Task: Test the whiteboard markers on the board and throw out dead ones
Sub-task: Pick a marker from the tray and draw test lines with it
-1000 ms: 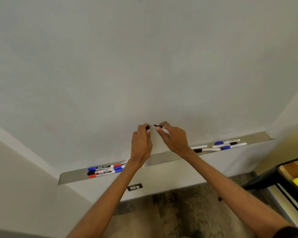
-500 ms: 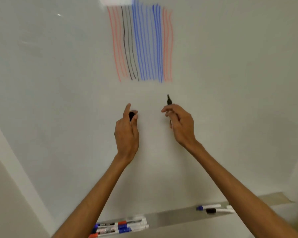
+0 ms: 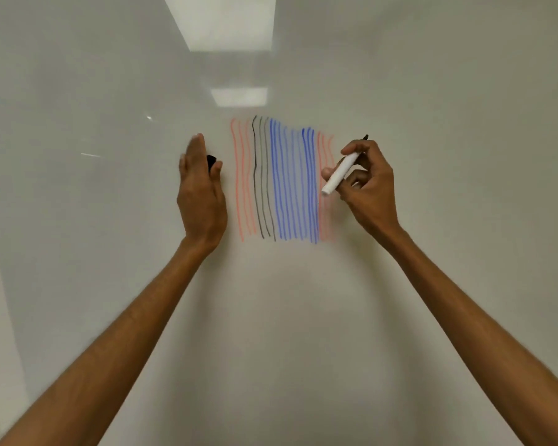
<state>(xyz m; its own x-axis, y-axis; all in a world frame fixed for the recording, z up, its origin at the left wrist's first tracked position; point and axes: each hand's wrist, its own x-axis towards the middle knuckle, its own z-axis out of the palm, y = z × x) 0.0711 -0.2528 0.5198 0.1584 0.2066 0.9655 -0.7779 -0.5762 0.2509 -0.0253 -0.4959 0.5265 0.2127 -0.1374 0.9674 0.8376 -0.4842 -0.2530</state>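
Head view shows the right hand (image 3: 368, 188) pinching an uncapped marker (image 3: 341, 174), thumb and curled fingers closed round its white barrel. Its long axis slants from the butt end at lower left up to the black tip at upper right. That tip sits just right of the block of test lines (image 3: 284, 181) on the whiteboard (image 3: 448, 91), over bare surface; whether it touches the board I cannot tell. The next stroke likely runs downward beside the faint red lines. The left hand (image 3: 200, 197), just left of the lines, holds a black cap (image 3: 211, 160) between thumb and nearly straight fingers.
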